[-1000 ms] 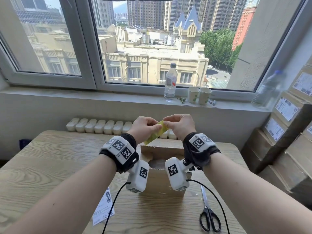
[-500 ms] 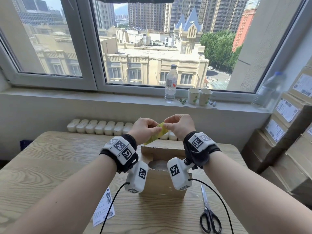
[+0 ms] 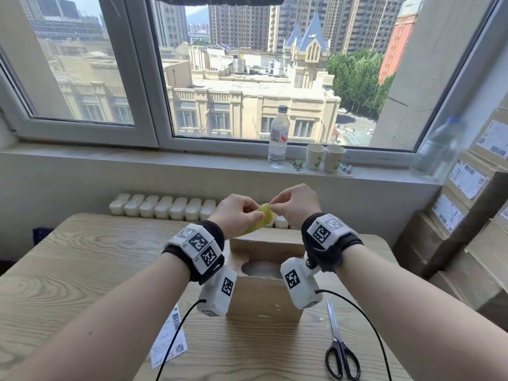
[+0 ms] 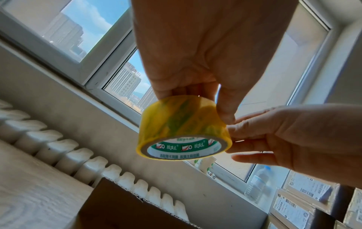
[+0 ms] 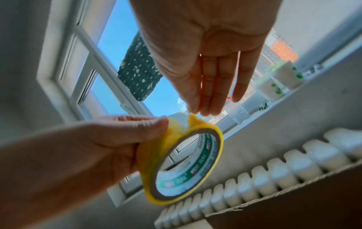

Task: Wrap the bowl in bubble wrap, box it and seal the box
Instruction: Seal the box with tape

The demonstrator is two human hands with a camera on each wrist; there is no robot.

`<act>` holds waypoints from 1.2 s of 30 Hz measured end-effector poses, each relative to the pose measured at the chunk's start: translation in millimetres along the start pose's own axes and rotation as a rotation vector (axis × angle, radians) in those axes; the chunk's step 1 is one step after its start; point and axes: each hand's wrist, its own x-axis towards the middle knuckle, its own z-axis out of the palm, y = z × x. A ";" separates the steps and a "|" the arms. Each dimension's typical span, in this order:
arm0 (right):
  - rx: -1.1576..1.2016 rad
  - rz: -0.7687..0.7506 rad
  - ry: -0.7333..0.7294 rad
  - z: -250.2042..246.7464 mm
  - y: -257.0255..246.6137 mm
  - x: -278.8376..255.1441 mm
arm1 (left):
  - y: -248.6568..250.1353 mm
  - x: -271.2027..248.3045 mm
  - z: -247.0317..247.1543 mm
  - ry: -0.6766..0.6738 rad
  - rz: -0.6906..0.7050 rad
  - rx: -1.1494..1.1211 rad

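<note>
A yellow tape roll (image 3: 259, 220) with a green-and-white core is held above the open cardboard box (image 3: 264, 295). My left hand (image 3: 254, 215) grips the roll (image 4: 182, 127) by its side, thumb on one face and fingers behind. My right hand (image 3: 273, 207) pinches the tape's loose end (image 5: 187, 117) at the roll's top edge, where a short bit is lifted. Something pale (image 3: 258, 269) shows inside the box; I cannot tell whether it is the wrapped bowl. The box's top flaps stand open.
Black-handled scissors (image 3: 341, 350) lie on the wooden table (image 3: 82, 270) right of the box. A printed label (image 3: 169, 339) lies at front left. Stacked cartons (image 3: 467, 229) fill the right side. A water bottle (image 3: 278, 136) and paper cups (image 3: 324, 158) stand on the sill.
Both hands stay above the box with the roll between them. The right fingertips have shifted slightly along the roll's top edge.
</note>
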 end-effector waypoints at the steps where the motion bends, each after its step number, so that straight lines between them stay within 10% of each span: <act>1: -0.060 -0.019 -0.007 -0.8 -0.8 -0.4 | 0.8 0.1 -0.4 -0.002 0.009 0.019; 23: -0.371 -0.204 -0.024 3.4 3.5 1.2 | -1.9 0.2 -2.8 -0.128 0.049 0.155; 36: 0.304 -0.042 -0.101 -0.7 20.9 4.8 | -7.9 4.1 -12.8 -0.083 -0.104 -0.170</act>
